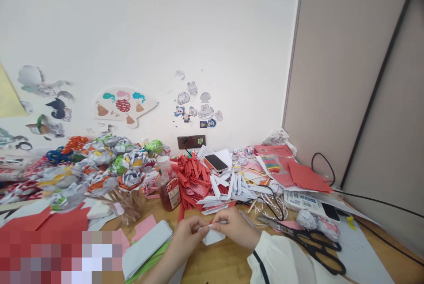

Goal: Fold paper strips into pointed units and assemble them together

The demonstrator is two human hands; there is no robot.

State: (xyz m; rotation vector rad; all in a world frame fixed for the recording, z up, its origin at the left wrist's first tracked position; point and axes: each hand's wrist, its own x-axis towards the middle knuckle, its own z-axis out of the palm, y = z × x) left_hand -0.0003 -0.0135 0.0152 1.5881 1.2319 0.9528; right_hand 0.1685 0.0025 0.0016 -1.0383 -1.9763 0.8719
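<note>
Both of my hands meet low in the middle of the view over a wooden table [225,262]. My left hand [185,236] and my right hand [233,227] pinch a small folded piece of white paper [212,235] between their fingertips. The right arm wears a white sleeve [281,257]. Just behind the hands lies a heap of folded red paper strips [192,178] and folded white strips [228,189].
Black scissors [311,242] lie right of my hands. A bottle with a red label [168,184], a phone [216,162], a bunch of paper flowers [109,164], red paper sheets [303,176], a white paper stack [145,246] and black cables [374,200] crowd the table.
</note>
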